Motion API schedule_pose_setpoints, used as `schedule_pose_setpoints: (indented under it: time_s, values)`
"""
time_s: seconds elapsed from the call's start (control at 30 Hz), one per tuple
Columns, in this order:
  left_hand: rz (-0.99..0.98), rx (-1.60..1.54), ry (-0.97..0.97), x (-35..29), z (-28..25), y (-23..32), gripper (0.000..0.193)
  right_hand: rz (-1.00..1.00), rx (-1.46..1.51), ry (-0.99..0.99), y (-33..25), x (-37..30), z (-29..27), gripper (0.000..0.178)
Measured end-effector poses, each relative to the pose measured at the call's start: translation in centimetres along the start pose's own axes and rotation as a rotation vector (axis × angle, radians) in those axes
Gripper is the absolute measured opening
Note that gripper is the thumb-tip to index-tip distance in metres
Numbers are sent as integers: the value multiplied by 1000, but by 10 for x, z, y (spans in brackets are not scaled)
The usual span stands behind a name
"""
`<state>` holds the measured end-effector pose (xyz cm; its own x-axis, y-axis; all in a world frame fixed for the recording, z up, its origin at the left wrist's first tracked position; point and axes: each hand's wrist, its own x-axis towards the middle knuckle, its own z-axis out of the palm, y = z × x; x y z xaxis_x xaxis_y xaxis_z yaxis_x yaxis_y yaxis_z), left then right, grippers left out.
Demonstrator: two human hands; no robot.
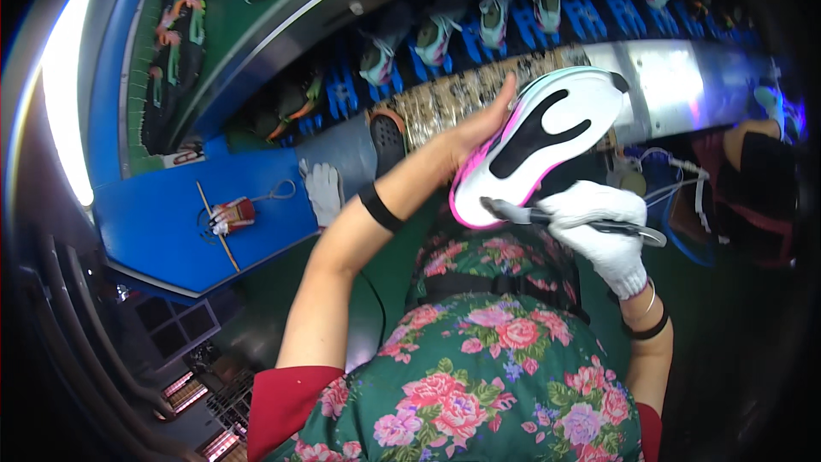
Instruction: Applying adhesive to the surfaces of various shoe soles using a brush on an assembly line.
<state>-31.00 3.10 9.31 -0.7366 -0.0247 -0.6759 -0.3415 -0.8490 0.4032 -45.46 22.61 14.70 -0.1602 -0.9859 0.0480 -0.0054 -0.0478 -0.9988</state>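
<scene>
A sports shoe (590,111) is tilted in front of me with its underside up: white, with a black forked patch and a bright pink edge. My bare left hand (483,130) grips it along its left side, thumb raised and the other fingers hidden behind it. In my right hand (599,227), which wears a white knitted glove, is a brush (510,210) with a dark handle. Its grey tip lies against the narrower lower end of the sole. The shoe's upper is mostly hidden behind the sole.
Beyond my hands runs a line of blue racks (586,17) holding several shoes (439,38). On the blue table (162,218) at left lie a white glove (324,192) and a small bundle (233,216) with a stick. Another person's arm (753,144) is at far right.
</scene>
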Motion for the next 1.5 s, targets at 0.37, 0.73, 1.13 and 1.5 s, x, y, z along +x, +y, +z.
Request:
schedule_pose_setpoints:
  time_s: [0.37,0.73,1.13,1.5]
  values:
    - [358,-457,-411,2,-16,-67,59,-202,-313,241,-9,34,-23,16]
    - [253,-715,-487,-31,14,-47,83,-383,-555,212,-30,12,-9,18]
    - [486,-409,-228,-9,28,-59,113,-464,-499,281,-46,14,-13,23]
    - [409,-516,-397,-3,30,-81,87,-472,-634,304,-33,25,-10,31]
